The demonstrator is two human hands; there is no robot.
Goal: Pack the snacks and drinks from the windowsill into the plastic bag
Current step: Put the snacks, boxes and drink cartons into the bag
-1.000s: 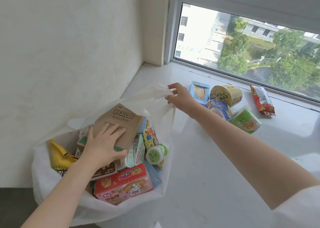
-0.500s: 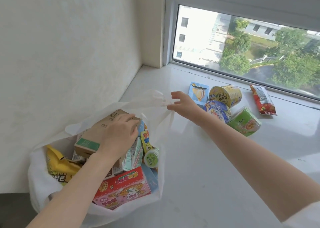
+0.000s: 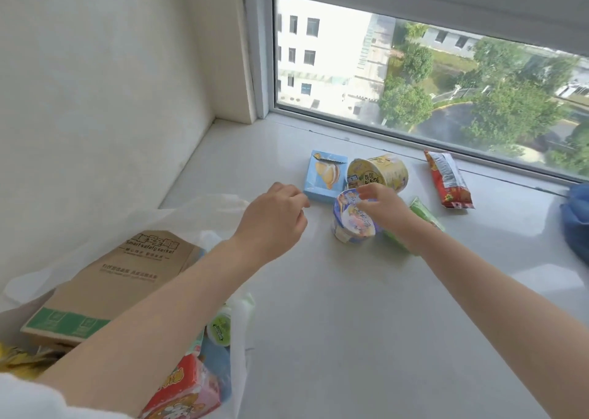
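Green cup point(image 3: 424, 213) mostly behind right forearm; blue object point(image 3: 577, 217) cropped.

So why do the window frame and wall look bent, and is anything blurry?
Head view: the wide-angle lens bows the window frame and wall; daylight floods in, glaring off the white building outside; the blue cup and right hand are slightly motion-blurred.

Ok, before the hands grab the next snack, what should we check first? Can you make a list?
1. Right hand on the blue cup: ok, fingers touch its rim.
2. Firm grip on that cup: cannot tell.
3. Left hand free to help: ok, holds nothing.
4. Plastic bag mouth open: ok.
5. Room in the bag: cannot tell, the brown box covers much of it.
6. Snacks left: not ok, blue box, yellow cup, red packet wait.
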